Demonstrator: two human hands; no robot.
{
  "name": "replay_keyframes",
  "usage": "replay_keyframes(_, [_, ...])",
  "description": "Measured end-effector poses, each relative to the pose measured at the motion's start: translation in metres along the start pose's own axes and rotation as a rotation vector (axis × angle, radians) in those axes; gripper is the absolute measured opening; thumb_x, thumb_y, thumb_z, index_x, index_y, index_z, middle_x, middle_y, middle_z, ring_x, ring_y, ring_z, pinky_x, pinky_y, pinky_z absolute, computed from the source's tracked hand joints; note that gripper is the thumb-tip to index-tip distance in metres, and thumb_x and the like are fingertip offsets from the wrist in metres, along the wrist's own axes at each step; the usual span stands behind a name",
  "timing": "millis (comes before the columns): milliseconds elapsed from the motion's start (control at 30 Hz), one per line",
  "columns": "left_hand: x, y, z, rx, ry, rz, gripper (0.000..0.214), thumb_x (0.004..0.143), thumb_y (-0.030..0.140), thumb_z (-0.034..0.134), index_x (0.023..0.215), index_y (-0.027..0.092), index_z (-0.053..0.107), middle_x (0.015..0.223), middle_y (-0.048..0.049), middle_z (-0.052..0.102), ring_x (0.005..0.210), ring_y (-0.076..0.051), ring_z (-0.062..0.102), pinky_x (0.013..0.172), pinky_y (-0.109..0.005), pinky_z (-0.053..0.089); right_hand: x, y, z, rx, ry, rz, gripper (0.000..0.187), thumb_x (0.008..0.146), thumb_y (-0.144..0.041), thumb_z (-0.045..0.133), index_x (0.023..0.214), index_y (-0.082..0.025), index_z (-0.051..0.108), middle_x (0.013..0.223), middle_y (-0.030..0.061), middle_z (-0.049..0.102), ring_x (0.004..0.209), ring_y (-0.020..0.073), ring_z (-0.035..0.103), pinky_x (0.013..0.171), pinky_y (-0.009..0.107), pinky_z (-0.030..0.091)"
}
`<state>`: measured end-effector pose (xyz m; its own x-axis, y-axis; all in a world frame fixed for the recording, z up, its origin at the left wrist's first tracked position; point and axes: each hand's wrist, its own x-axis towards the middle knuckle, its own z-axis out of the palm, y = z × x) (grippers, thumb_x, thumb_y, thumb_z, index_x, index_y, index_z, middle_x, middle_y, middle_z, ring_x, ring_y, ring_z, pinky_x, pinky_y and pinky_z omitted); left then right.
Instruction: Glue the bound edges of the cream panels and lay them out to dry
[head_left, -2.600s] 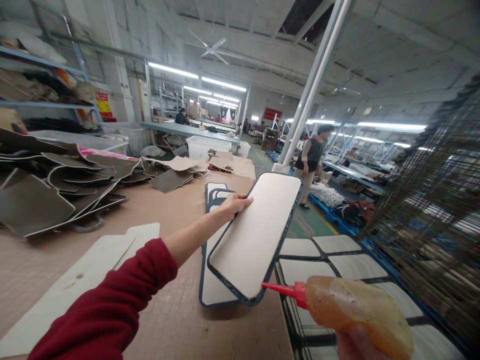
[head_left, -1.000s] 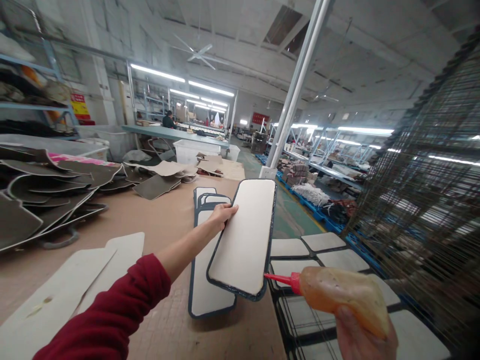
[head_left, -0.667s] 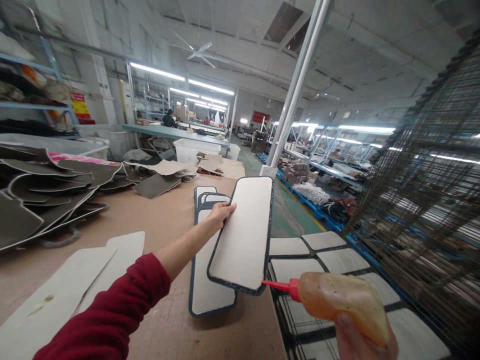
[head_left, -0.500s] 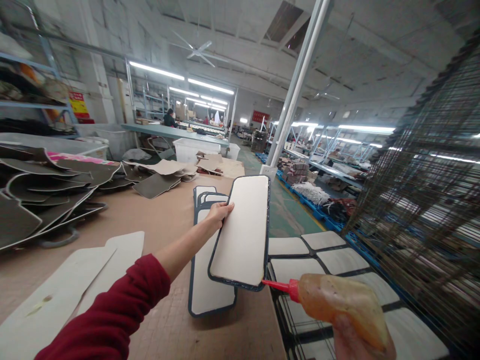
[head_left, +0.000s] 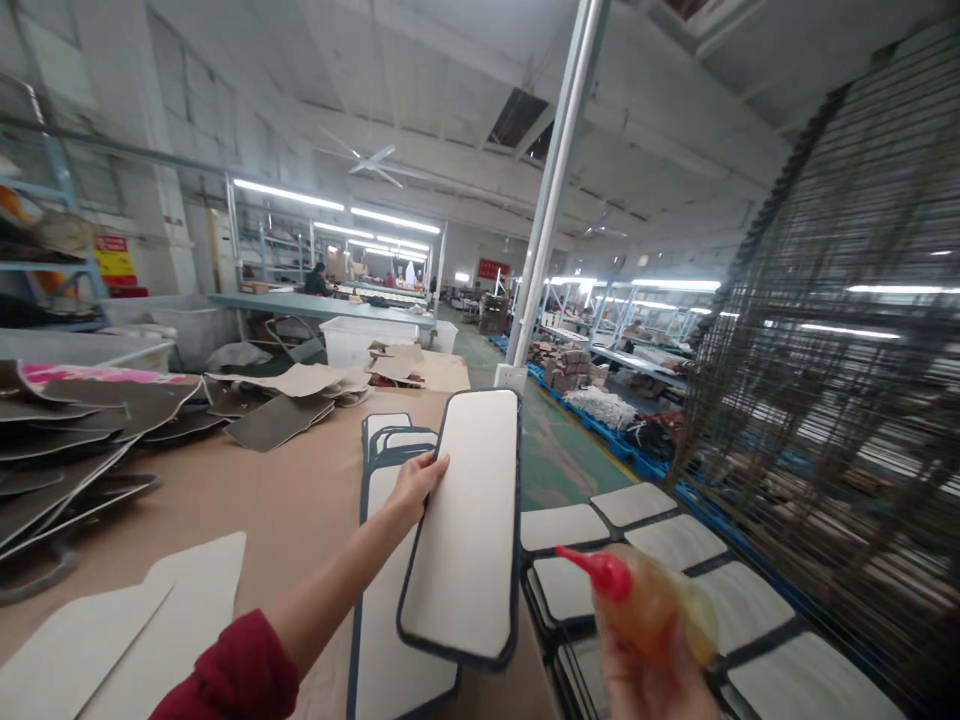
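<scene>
My left hand (head_left: 418, 480) grips the left edge of a long white panel with a dark blue border (head_left: 469, 520), thumb on its face. The panel is tilted up above a stack of similar panels (head_left: 397, 610) on the brown table. In my right hand (head_left: 652, 670), at the lower right, is a glue bottle (head_left: 649, 600) with amber contents and a red nozzle. Its tip points up and left, apart from the panel's right edge. The bottle and the fingers around it are somewhat blurred.
More dark-bordered white panels (head_left: 675, 540) lie in rows to the right, beside a wire rack (head_left: 825, 330). Grey-brown cut pieces (head_left: 97, 430) are piled on the table's left, with cream sheets (head_left: 142, 620) nearer. A metal post (head_left: 551, 190) rises behind the panel.
The bottle's nozzle has come away from the panel's lower right corner and now points more upward. My view has turned to the right and tilted up; the left hand still holds the panel.
</scene>
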<state>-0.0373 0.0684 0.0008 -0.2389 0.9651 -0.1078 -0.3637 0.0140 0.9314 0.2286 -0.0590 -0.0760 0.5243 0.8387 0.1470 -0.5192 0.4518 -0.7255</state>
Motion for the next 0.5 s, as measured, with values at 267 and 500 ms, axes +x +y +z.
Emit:
replay_keyframes(267, [-0.027, 0.0, -0.029, 0.226, -0.349, 0.131, 0.042, 0.058, 0.053, 0.091, 0.084, 0.021, 0.083, 0.084, -0.0059, 0.08, 0.077, -0.025, 0.069, 0.068, -0.03, 0.052, 0.027, -0.079, 0.044, 0.224, 0.318, 0.054, 0.04, 0.066, -0.036, 0.092, 0.103, -0.026, 0.08, 0.108, 0.0, 0.081, 0.086, 0.0191, 0.077, 0.069, 0.027, 0.068])
replay_keyframes(500, [-0.045, 0.011, -0.048, 0.369, -0.484, 0.092, 0.055, 0.066, 0.056, 0.089, 0.107, 0.02, 0.084, 0.097, -0.0071, 0.081, 0.087, -0.029, 0.073, 0.073, -0.031, 0.055, 0.05, -0.115, 0.044, -0.034, 0.098, -0.368, 0.063, 0.046, -0.046, 0.101, 0.102, -0.03, 0.078, 0.114, 0.0002, 0.078, 0.114, 0.0254, 0.069, 0.097, 0.037, 0.061])
